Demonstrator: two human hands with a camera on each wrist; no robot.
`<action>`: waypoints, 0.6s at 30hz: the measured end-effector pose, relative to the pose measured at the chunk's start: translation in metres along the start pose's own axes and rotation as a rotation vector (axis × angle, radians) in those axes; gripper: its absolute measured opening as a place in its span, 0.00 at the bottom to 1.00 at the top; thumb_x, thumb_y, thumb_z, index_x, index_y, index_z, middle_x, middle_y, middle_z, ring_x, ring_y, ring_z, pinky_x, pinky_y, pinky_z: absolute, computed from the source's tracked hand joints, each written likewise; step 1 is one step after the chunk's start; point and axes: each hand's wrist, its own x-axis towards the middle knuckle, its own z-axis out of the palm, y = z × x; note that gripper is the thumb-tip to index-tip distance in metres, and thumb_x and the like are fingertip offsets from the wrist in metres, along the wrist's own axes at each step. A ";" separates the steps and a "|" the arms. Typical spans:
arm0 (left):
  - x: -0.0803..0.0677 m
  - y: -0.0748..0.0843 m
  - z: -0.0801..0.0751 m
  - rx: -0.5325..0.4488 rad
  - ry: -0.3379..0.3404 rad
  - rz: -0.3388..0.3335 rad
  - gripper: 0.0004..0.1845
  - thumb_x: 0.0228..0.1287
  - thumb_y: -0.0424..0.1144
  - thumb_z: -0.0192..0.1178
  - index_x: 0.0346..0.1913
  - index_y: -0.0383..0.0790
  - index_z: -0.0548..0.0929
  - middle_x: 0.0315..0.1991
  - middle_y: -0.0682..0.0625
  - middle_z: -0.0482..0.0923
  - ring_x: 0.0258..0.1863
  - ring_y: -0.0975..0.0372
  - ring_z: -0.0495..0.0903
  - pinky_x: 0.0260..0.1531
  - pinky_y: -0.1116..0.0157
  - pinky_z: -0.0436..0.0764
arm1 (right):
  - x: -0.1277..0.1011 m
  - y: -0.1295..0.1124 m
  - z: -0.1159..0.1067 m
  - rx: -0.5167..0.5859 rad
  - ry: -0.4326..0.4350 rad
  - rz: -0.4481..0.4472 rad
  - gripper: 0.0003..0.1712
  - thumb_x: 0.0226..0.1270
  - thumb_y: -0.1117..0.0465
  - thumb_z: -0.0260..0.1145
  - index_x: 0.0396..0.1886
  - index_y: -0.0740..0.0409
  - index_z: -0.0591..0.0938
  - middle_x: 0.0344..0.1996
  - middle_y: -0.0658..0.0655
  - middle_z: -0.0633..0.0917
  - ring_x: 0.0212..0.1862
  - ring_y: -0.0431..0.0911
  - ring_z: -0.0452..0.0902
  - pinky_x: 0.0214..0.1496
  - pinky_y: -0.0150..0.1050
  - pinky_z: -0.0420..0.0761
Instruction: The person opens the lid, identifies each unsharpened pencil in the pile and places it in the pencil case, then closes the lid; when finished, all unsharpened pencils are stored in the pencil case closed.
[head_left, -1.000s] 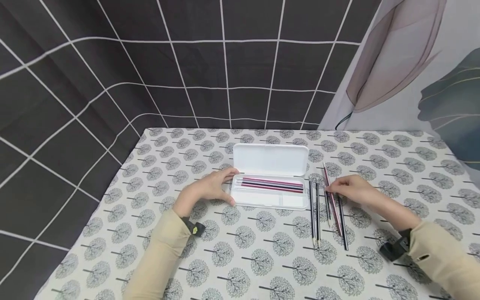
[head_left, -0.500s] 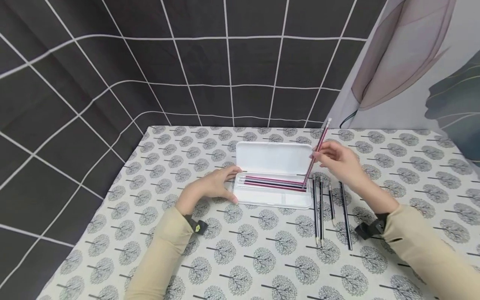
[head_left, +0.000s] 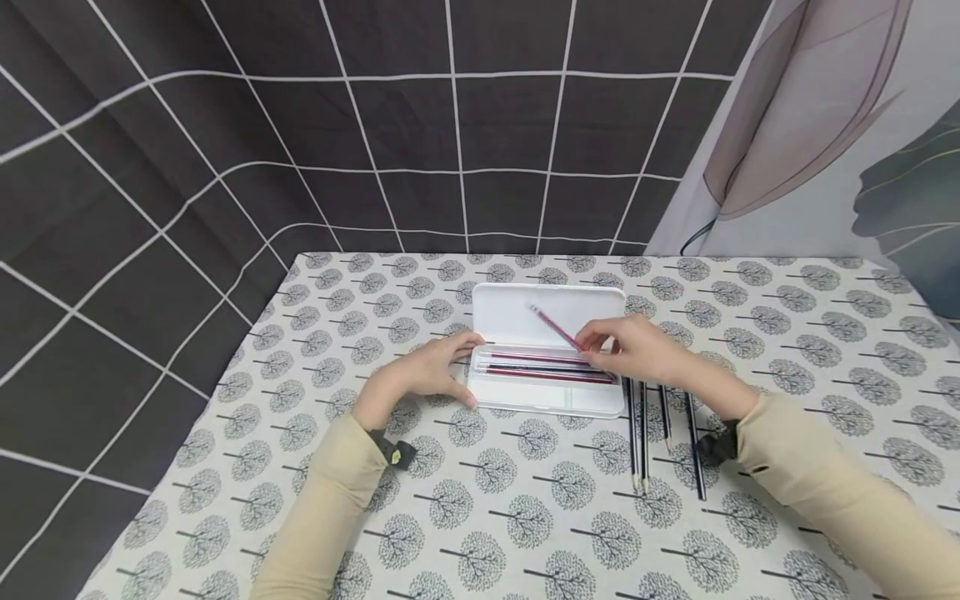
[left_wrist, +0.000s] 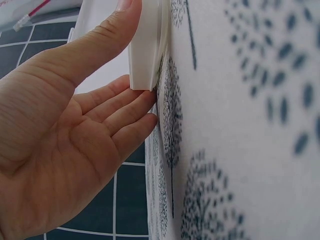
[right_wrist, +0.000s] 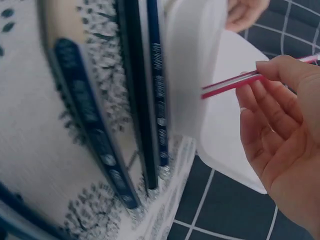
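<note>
A white pencil case lies with its lid raised at the back. Several red and dark pencils lie side by side in its rear compartment. My left hand holds the case's left end, thumb at the front edge and fingers at the back corner. Over the case's right part, my right hand pinches a red striped pencil between thumb and fingertips. That pencil slants, its pale tip end up to the left; in the right wrist view its other end sits beside the case wall.
Right of the case, two dark pencils lie close together. A shorter dark pencil and another dark pencil lie further right. The tree-patterned cloth covers the table; a dark grid curtain hangs behind.
My right hand has lifted the red striped pencil from among the loose pencils and carried it left over the case, turning it from steep to slanting left. The left hand stays on the case.
</note>
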 end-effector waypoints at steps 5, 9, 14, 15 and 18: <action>0.000 0.000 0.000 -0.002 0.001 -0.004 0.53 0.33 0.42 0.78 0.67 0.42 0.62 0.67 0.44 0.63 0.67 0.57 0.63 0.69 0.61 0.57 | 0.004 0.000 0.013 -0.097 -0.077 -0.048 0.07 0.55 0.65 0.69 0.35 0.57 0.84 0.28 0.46 0.85 0.31 0.35 0.79 0.35 0.29 0.82; -0.001 0.000 -0.001 -0.017 -0.003 0.009 0.51 0.33 0.41 0.78 0.66 0.41 0.62 0.67 0.44 0.64 0.67 0.57 0.63 0.69 0.61 0.57 | 0.008 0.000 0.021 -0.194 -0.114 -0.076 0.05 0.54 0.64 0.69 0.33 0.54 0.84 0.25 0.42 0.82 0.28 0.32 0.74 0.33 0.29 0.79; -0.001 0.001 0.000 -0.025 -0.008 0.017 0.51 0.33 0.40 0.78 0.65 0.41 0.63 0.67 0.43 0.64 0.66 0.57 0.64 0.69 0.61 0.56 | 0.008 0.003 0.023 -0.199 -0.142 -0.058 0.05 0.56 0.64 0.68 0.33 0.54 0.85 0.25 0.41 0.82 0.27 0.31 0.72 0.32 0.28 0.78; -0.001 0.001 0.000 -0.023 -0.008 0.015 0.51 0.33 0.40 0.78 0.65 0.41 0.63 0.67 0.43 0.64 0.66 0.57 0.64 0.69 0.61 0.56 | 0.008 0.004 0.023 -0.192 -0.149 -0.054 0.05 0.56 0.63 0.68 0.34 0.54 0.85 0.25 0.41 0.82 0.28 0.32 0.73 0.33 0.28 0.78; 0.000 0.000 0.000 -0.021 -0.008 0.012 0.51 0.33 0.41 0.78 0.65 0.42 0.63 0.67 0.44 0.64 0.67 0.57 0.63 0.69 0.61 0.56 | 0.004 0.008 0.020 -0.174 -0.161 -0.060 0.07 0.56 0.64 0.68 0.36 0.55 0.85 0.28 0.44 0.84 0.30 0.33 0.76 0.36 0.30 0.80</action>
